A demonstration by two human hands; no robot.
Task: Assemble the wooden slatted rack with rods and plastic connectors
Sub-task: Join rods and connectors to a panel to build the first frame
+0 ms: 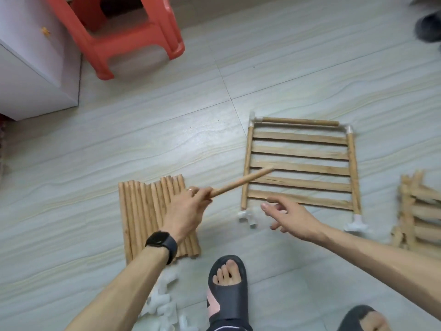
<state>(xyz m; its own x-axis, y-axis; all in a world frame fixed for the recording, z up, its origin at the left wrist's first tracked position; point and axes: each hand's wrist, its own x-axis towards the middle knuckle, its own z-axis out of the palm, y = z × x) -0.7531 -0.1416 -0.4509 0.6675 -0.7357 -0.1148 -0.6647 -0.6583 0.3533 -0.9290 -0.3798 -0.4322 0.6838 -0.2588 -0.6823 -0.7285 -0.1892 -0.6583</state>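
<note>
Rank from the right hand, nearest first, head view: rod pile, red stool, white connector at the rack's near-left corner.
1. White connector, just left of the right hand.
2. Rod pile, farther left on the floor.
3. Red stool, far at top left.

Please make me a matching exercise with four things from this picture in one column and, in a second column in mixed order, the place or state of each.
Things:
1. stool
2. single rod
3. slatted panel
4. rod pile

Places or states:
A. lying flat, with white connectors on its far corners
B. gripped by the left hand
C. red, beside the white cabinet
D. laid side by side, partly under the left hand

Pairs: 1-C, 2-B, 3-A, 4-D
</note>
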